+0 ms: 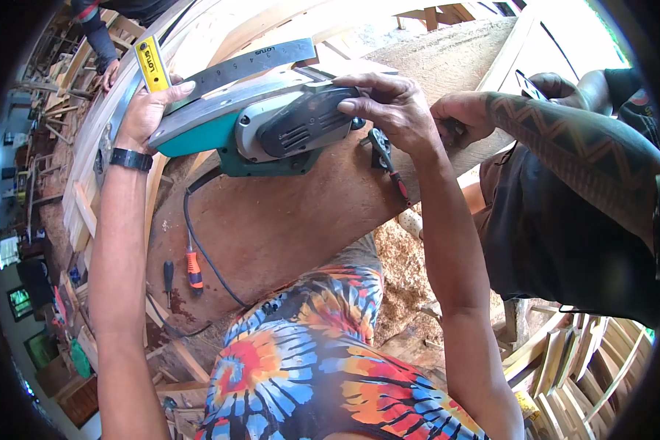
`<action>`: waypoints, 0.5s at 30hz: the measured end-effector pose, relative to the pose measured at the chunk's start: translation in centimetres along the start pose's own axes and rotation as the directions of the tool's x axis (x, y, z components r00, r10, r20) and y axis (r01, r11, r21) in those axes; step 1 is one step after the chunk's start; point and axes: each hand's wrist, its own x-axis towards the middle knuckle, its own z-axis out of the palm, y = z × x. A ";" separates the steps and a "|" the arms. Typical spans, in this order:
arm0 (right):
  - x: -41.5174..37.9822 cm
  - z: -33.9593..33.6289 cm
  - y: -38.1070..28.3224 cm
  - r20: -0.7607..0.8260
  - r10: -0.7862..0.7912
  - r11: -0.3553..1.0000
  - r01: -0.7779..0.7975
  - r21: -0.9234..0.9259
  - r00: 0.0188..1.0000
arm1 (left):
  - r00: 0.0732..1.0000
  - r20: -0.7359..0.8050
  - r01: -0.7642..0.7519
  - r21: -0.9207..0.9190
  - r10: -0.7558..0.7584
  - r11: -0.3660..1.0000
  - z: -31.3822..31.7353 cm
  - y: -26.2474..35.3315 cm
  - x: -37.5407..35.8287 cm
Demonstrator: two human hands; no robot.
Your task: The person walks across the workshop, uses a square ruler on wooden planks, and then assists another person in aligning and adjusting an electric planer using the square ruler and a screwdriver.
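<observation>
An electric planer (297,132) with a teal body, grey housing and black side cover is tipped over, its flat metal sole turned upward and away. My left hand (145,117) is closed at the planer's left end, with its thumb over a LOTUS try square (260,60). The square has a yellow handle and a marked steel blade, which lies along the sole. My right hand (394,106) grips the planer's right end, thumb on the black cover and fingers over the top edge. A ratchet wrench (391,165) with a red-and-black handle lies just below that hand.
A wide wooden board (271,220) bears the planer's cord, an orange screwdriver (193,271) and a dark screwdriver (169,279). At right, a co-worker's tattooed arm (572,147) reaches in close to my right hand. Another person's hand (110,75) is at upper left. Wood shavings (400,268) cover the floor.
</observation>
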 end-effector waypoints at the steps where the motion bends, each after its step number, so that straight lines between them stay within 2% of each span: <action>1: 0.1 0.1 0.2 -0.013 -0.058 0.998 0.058 0.011 0.998 | 1.000 -0.007 -0.002 0.009 0.002 1.000 -0.1 -0.2 0.2; 5: 0.0 0.0 0.1 -0.010 -0.022 1.000 0.022 -0.005 1.000 | 1.000 -0.001 0.006 0.071 -0.006 0.997 -0.4 -0.2 0.2; 7: 0.0 -0.1 0.2 -0.008 -0.025 1.000 0.025 -0.012 1.000 | 0.999 0.023 0.023 0.044 -0.024 0.999 -0.5 -0.3 0.4; 10: -0.1 0.2 0.3 -0.016 -0.038 0.998 0.039 0.056 0.999 | 0.999 0.032 0.018 0.053 -0.019 0.998 -0.5 -0.3 0.4; 15: -0.3 -0.2 -0.2 0.031 0.036 0.999 -0.035 -0.031 0.999 | 0.998 0.052 0.019 0.066 -0.022 0.998 -0.5 -0.3 0.2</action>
